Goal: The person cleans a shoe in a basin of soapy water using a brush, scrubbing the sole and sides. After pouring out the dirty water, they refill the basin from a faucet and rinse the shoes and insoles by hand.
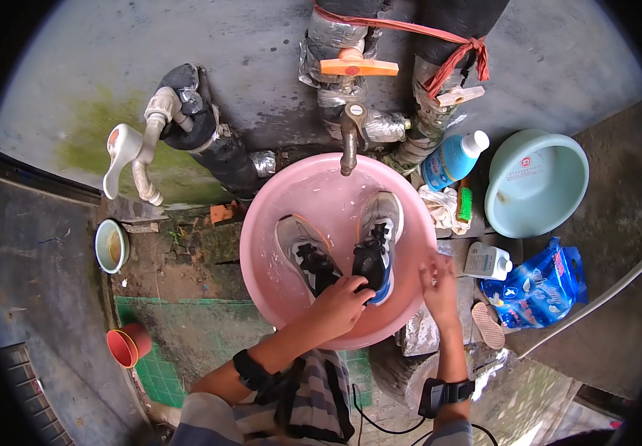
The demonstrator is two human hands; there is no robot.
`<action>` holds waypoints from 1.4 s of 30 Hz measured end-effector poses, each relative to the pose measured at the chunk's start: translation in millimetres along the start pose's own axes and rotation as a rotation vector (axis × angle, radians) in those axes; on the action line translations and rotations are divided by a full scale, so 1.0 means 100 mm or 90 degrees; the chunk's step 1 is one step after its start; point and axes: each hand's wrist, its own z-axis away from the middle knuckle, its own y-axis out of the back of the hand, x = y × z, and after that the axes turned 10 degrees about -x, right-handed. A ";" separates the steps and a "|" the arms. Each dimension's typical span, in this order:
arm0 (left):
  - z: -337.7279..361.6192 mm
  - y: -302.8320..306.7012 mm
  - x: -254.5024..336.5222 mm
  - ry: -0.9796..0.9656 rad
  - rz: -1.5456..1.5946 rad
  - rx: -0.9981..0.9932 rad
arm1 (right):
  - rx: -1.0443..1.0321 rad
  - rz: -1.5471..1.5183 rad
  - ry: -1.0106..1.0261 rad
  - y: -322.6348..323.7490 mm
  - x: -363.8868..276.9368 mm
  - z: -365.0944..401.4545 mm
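Observation:
A large pink basin (261,293) holds water and a pair of grey-and-black sneakers. The left sneaker (307,249) lies tilted, toe away from me. My left hand (339,305) reaches over the basin's near side, its fingers closed at the dark heel opening of the right sneaker (380,234). At the basin's right rim is my right hand (438,282), fingers apart and holding nothing. A metal tap (350,141) stands over the far rim, with no stream of water showing from it.
Right of the basin are a blue bottle (447,165), a green-bristled brush (464,204), a pale green basin (499,197), a white bottle (487,261), a blue bag (536,286) and a brush (488,325). A red bucket (128,345) and small bowl (112,246) stand left.

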 end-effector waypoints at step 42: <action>0.77 1.14 -0.31 0.385 0.934 0.235 | 0.435 -0.790 -0.460 0.32 -0.06 1.04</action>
